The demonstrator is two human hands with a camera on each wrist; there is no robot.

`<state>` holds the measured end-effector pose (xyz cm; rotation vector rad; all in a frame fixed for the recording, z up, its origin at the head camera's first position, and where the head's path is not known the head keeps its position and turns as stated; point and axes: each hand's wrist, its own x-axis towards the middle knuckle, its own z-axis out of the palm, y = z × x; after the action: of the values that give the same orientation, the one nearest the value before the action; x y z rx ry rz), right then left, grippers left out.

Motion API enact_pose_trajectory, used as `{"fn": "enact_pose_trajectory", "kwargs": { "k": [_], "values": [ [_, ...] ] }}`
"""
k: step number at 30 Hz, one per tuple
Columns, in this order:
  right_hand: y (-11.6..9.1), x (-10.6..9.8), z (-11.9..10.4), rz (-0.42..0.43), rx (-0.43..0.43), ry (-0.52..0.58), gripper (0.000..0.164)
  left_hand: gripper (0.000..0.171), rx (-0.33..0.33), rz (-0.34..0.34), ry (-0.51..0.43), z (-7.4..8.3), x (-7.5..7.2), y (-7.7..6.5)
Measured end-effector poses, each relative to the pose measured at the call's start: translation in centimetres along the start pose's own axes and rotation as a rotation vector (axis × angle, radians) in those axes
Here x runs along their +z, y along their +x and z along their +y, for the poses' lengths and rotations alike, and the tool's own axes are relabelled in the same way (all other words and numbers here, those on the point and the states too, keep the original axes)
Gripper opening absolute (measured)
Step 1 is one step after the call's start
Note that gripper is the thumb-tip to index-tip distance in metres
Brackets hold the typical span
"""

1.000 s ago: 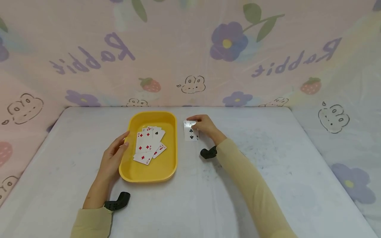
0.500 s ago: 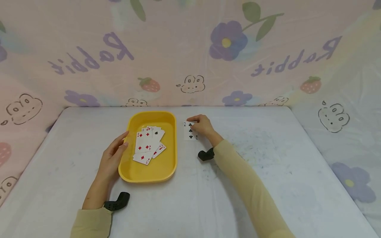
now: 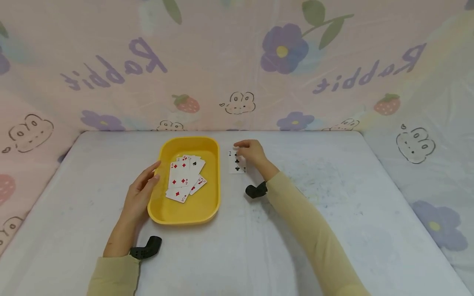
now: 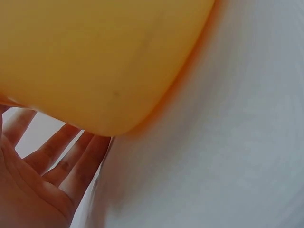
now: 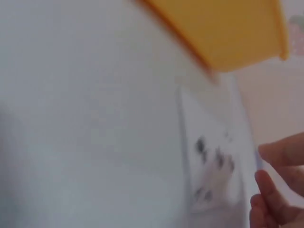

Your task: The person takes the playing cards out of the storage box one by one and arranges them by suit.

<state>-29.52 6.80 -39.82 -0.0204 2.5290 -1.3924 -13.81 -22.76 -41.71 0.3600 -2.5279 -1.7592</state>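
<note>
In the head view my left hand [image 3: 138,191] rests along the left side of a yellow tray [image 3: 185,216], fingertips and thumb at its rim. The left wrist view shows its fingers [image 4: 80,171] extended against the outside of the tray. Several face-up playing cards [image 3: 179,174] lie overlapping inside. Right of the tray, a three of clubs [image 3: 237,167] lies face up on the white surface. My right hand [image 3: 255,154] is over that card's upper part, partly covering it. In the blurred right wrist view, thumb and index finger stand slightly apart, with no card visible between them.
A white-covered table [image 3: 333,197] lies below, smudged at the right. A printed cloth backdrop [image 3: 207,61] rises behind and at both sides. Black wrist devices [image 3: 148,248] show on both wrists.
My right fingertips have shifted slightly toward the far edge of the three of clubs, and the glare on that card has gone. The left hand and tray stay put.
</note>
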Motion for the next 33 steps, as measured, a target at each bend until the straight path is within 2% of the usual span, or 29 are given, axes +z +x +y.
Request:
{"fn": "enact_pose_trajectory", "kwargs": {
  "k": [7, 14, 26, 33],
  "values": [
    [-0.8, 0.4, -2.7, 0.002, 0.019, 0.161, 0.029, 0.047, -0.028, 0.000, 0.020, 0.0, -0.4, -0.1],
    [-2.2, 1.5, -6.1, -0.003, -0.005, 0.283, 0.027, 0.047, -0.018, 0.001, -0.010, 0.1, -0.2, 0.0],
    [-3.4, 4.4, -8.5, -0.087, -0.060, 0.330, 0.028, 0.047, -0.038, -0.008, 0.009, 0.3, -0.1, 0.0],
    [-3.8, 6.1, -9.6, -0.120, 0.007, 0.216, 0.025, 0.046, -0.030, -0.007, 0.007, 0.2, 0.0, 0.0]
  ]
}}
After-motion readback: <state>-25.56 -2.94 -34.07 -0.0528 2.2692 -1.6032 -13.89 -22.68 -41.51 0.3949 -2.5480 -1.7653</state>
